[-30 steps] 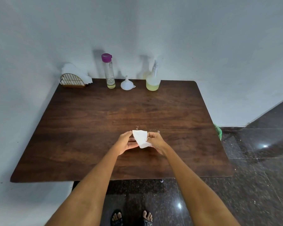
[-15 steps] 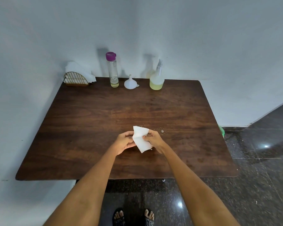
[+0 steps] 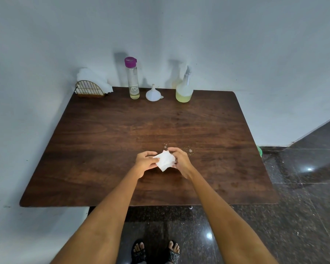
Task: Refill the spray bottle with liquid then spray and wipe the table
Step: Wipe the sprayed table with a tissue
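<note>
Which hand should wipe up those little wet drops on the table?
Probably the right hand. Both hands hold the tissue, but the droplets lie on the table just beyond the right hand, farther from the left hand.

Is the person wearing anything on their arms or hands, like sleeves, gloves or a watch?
No. Both arms are bare as far up as the picture shows, with no sleeves in sight. The left hand and the right hand have no gloves, and no watch or bracelet shows on either wrist. Rings are too small to tell.
</note>
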